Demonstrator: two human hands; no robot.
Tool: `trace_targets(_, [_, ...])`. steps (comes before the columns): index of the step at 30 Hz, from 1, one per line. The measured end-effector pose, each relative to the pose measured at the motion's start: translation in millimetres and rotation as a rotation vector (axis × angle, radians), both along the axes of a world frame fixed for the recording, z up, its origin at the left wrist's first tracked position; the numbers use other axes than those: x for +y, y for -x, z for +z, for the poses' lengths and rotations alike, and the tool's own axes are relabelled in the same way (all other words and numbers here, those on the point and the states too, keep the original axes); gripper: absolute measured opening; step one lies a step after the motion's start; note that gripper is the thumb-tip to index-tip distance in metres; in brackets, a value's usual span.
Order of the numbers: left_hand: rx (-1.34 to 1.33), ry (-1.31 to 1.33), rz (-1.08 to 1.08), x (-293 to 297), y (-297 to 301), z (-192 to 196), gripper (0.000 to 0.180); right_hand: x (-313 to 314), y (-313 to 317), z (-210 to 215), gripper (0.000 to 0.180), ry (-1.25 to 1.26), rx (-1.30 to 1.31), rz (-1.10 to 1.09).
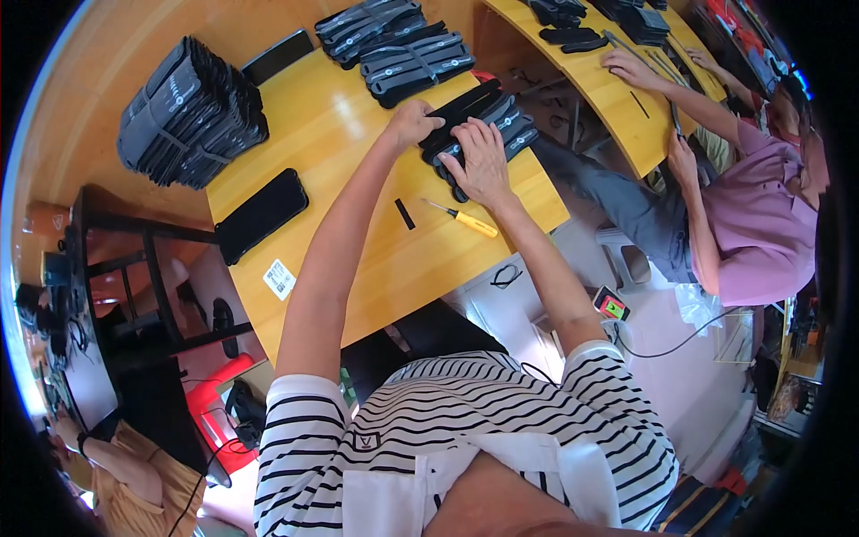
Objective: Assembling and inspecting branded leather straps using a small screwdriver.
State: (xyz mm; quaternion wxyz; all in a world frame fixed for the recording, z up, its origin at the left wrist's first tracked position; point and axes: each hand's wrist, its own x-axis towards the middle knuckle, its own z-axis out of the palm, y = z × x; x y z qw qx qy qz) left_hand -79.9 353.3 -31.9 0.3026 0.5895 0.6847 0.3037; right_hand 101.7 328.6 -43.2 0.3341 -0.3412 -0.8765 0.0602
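Observation:
At the far right of the yellow table lies a small pile of long, flat, black-and-grey pads (520, 126). My left hand (413, 123) pinches the left end of a plain black pad (461, 109) on that pile. Flat on the grey pads beside it rests my right hand (484, 163), its fingers stretched out and slightly apart. Closer to me are a yellow-handled screwdriver (476, 224) and a short, thin black strip (405, 214).
Banded pad bundles (416, 67) lie beyond my hands. A tall strapped stack (192, 116) stands at the left, near a black padded piece (262, 216) and a white label (279, 279). At the right, a person in pink (761, 206) works at another yellow table (617, 121).

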Motion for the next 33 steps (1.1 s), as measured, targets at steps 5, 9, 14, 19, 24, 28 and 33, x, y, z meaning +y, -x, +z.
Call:
trace_targets(5, [-0.136,0.137,0.002,1,2,-5,0.017,-3,0,2,0.044,-0.018,-0.045,0.008])
trace_targets(9, [-0.134,0.174,0.037,1,3,-4,0.015,-4,1,2,0.044,-0.035,-0.074,0.012])
trace_targets(14, [-0.169,0.303,-0.018,-1,3,4,0.011,-3,-1,1,0.042,-0.031,-0.069,0.029])
trace_targets(19, [-0.065,0.332,-0.061,3,2,2,0.013,-1,-1,1,0.040,-0.039,-0.036,0.064])
trace_targets(24, [0.140,0.233,-0.054,3,-2,-8,0.019,-1,-1,3,0.041,-0.009,-0.062,0.079])
trace_targets(28, [-0.232,0.245,-0.076,-1,3,-4,0.023,-3,-1,6,0.044,-0.007,-0.036,0.069])
trace_targets(33, [-0.313,0.093,-0.096,-16,-8,15,0.019,0,1,0,0.046,-0.087,0.000,0.005])
